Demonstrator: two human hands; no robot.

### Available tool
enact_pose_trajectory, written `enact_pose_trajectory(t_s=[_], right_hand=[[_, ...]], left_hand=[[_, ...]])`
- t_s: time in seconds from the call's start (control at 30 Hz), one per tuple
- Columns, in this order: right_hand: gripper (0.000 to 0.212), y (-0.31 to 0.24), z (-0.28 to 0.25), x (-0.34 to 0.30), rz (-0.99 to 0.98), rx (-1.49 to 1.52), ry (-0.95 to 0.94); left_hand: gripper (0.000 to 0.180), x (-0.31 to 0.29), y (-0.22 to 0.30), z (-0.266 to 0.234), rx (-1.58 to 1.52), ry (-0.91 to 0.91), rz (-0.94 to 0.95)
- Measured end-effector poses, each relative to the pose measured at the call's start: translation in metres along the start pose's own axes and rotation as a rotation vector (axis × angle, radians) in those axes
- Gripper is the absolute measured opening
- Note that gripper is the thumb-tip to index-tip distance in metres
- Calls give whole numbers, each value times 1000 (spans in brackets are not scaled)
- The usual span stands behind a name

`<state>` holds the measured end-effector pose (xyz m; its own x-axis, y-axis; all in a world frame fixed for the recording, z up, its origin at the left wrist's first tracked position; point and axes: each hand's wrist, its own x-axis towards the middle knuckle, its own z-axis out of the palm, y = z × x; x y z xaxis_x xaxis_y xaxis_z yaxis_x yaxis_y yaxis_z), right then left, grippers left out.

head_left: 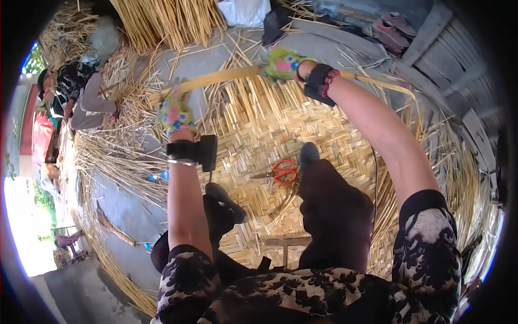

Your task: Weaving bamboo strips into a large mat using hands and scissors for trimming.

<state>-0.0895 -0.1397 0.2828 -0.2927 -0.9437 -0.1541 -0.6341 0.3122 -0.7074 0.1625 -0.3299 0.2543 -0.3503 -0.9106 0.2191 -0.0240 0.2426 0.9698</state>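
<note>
My left hand [175, 110] and my right hand [283, 63], both in flowered gloves, grip the same long yellow bamboo strip [226, 76], held level across the far side of a round woven bamboo mat [259, 135]. The strip runs on past my right wrist and curves down along the mat's right edge. Red-handled scissors [280, 171] lie on the mat between my feet. My dark-socked feet [309, 154] rest on the weave. Each wrist wears a black strap device.
Loose bamboo strips ring the mat on the grey concrete floor [124, 210]. A bundle of strips [167, 21] stands at the back. Another person [81, 94] crouches at the far left. Shoes [391, 27] and wooden planks [448, 48] lie at the right.
</note>
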Motion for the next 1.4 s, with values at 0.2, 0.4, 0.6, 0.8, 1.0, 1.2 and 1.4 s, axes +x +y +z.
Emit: enact_pose_trajectory(t_s=[0.2,0.4,0.6,0.8,1.0,1.2,1.4], right_hand=[[14,144,75,74,-12,-646,-109],[14,259,136,55,262,18,425],[19,264,189,38,432,1172,502],[19,263,193,48,655,1059,330],[20,271,201,60,696,1146,252],[17,273,202,75,524,1201,202],[28,274,211,104,478,1254,120]], left_hand=[[33,-12,-114,74,-679,-5,-394],[25,-51,-254,129,426,-456,-389],[30,-54,-313,156,836,-517,-201],[26,-33,-307,152,804,-587,-366],[34,-61,-329,148,871,-333,-68],[14,-9,-337,150,231,-768,-757],[16,-13,-309,167,-116,-490,-953]])
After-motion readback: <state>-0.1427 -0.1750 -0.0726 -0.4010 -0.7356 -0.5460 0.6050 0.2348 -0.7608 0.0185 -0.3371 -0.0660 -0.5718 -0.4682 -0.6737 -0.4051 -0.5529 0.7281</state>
